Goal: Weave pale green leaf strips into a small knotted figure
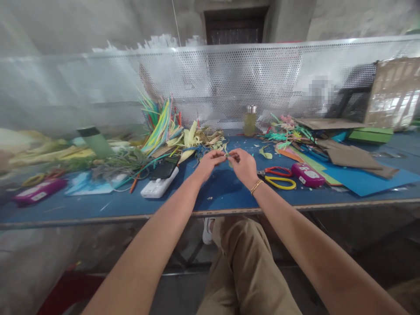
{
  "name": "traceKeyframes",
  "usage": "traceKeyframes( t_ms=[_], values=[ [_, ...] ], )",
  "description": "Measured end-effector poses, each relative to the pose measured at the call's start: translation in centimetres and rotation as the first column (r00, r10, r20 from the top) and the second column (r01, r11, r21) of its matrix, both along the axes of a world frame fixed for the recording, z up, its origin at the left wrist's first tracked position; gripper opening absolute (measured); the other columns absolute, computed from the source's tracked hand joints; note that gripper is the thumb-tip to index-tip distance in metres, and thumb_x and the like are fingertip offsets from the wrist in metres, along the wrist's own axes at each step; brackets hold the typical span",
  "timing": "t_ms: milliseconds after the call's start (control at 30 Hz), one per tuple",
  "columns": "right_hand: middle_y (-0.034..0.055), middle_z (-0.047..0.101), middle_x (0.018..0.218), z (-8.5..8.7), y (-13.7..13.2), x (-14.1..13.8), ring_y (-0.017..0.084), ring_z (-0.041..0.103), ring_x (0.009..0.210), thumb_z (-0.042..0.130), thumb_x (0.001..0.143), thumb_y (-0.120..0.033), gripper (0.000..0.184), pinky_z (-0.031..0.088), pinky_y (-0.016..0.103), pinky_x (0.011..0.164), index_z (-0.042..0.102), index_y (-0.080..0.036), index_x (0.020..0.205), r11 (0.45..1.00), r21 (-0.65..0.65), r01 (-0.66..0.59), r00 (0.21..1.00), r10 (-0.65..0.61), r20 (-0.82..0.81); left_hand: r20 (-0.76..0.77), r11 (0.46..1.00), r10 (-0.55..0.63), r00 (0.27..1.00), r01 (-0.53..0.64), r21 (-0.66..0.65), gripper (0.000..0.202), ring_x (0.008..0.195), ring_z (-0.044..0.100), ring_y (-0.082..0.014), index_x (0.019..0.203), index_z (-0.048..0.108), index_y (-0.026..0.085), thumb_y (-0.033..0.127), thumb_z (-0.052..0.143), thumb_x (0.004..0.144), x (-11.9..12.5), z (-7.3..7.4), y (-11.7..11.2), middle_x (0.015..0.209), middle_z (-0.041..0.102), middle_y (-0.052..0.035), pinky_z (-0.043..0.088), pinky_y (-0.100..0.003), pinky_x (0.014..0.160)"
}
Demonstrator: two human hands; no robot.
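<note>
Over the blue tabletop (229, 201), my left hand (210, 165) and my right hand (244, 166) meet with fingertips pinched together. Between them is a small pale-green piece (227, 155), mostly covered by the fingers, so its kind is unclear. Both hands are closed on it. Just right of my right hand lie scissors (278, 179) with one red and one yellow handle loop. Behind my hands sits a heap of dry corn husks (205, 139). A curled light-green scrap (265, 153) rests beyond my right hand.
Left of my hands are a black phone (164, 168) on a white power bank (159, 186), bundled coloured pipe cleaners (162, 127) and a green tumbler (95, 142). Rightward lie a purple box (307, 175), cardboard pieces (349, 154) and blue paper (364, 179). A glass bottle (250, 121) stands behind.
</note>
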State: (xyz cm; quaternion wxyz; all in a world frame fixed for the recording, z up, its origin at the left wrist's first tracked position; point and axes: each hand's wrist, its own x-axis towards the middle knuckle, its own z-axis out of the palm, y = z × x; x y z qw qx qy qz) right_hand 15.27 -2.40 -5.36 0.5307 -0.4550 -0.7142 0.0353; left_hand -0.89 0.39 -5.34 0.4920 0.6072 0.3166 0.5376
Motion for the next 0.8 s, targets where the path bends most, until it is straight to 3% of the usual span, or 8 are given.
traceKeyframes(
  t_ms=[433,633,800],
  values=[
    [0.0066,0.071,0.088,0.06,-0.03,0.04,0.020,0.063,0.084,0.055,0.088,-0.025,0.019,0.047,0.031,0.076,0.073,-0.021,0.091,1.000,0.027,0.016,0.992,-0.020,0.124,-0.040,0.997,0.025,0.999,-0.022,0.069,0.033,0.076,0.061,-0.0135,0.086,0.065,0.016,0.030,0.082,0.061,0.01,0.16,-0.19,0.079,0.068,-0.0007,0.044,-0.028,0.075],
    [0.0045,0.071,0.086,-0.09,-0.05,-0.15,0.018,0.065,0.076,0.060,0.083,-0.023,0.014,0.048,0.029,0.071,0.067,-0.020,0.094,0.999,-0.049,0.010,1.000,-0.008,0.030,-0.070,1.000,0.017,0.997,-0.017,-0.003,0.031,0.066,0.056,-0.0107,0.089,0.068,0.017,0.031,0.080,0.064,0.05,0.38,-0.65,0.077,0.067,0.0003,0.039,-0.024,0.063],
    [0.0027,0.069,0.081,0.09,-0.27,-0.18,0.017,0.062,0.073,0.058,0.082,-0.020,0.005,0.046,0.028,0.070,0.062,-0.021,0.083,1.000,-0.024,0.004,0.998,-0.002,0.055,-0.041,1.000,0.001,0.999,-0.003,-0.030,0.035,0.063,0.055,-0.0107,0.089,0.070,0.017,0.031,0.083,0.061,0.11,0.16,-0.38,0.075,0.067,-0.0007,0.038,-0.024,0.060]
  ],
)
